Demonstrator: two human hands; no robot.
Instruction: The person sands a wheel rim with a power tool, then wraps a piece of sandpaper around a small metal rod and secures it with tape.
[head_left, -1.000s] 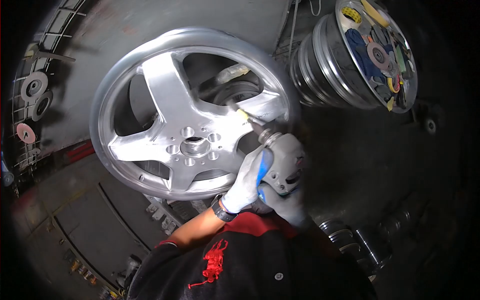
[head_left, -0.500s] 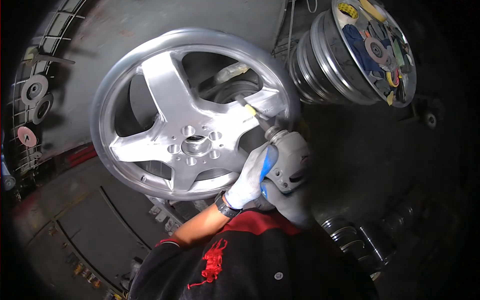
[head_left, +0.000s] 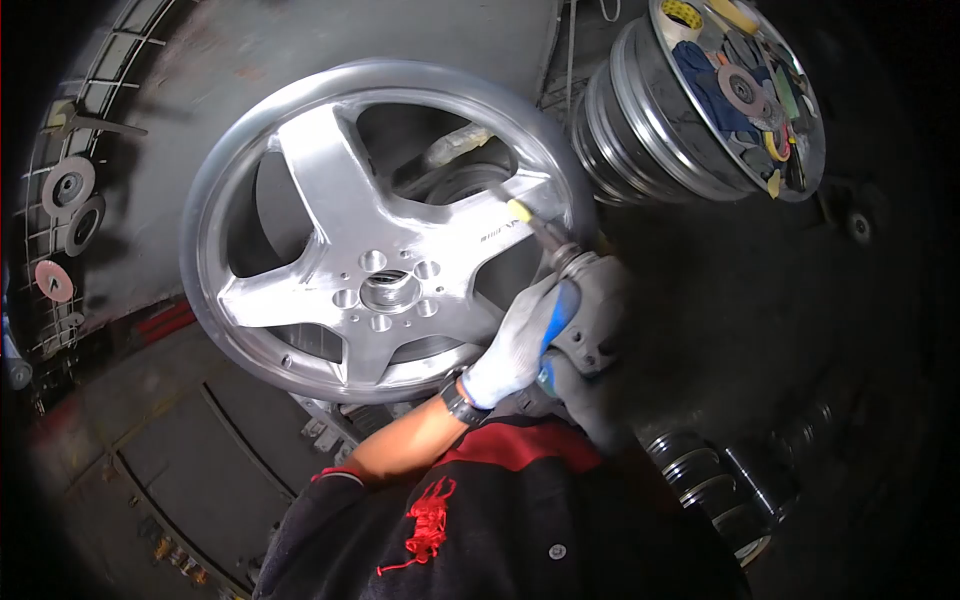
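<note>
now, right up close, black shirt [head_left: 490, 525], red stitched emblem [head_left: 430, 522], and just past it both gloved hands at the grey power tool [head_left: 597, 305]. left hand [head_left: 520, 340], knit white with blue coating, fingers clamped around the tool's body; right hand [head_left: 580, 395] sits behind, so deep in shadow i can't tell how its fingers close. yellow-banded tip [head_left: 519, 211] over a spoke [head_left: 450, 222] of the silver wheel [head_left: 400, 238], which faces the person straight ahead. good form: light, even pressure, wrists firm, strokes along the spoke, easy near edges. and what metal! bright, broad spokes, rounded rim [head_left: 240, 130], neat round holes [head_left: 381, 324]. farther off, a ribbed second wheel [head_left: 655, 110], topped with crumpled cloth [head_left: 697, 80] and a flat disc [head_left: 741, 92].
</note>
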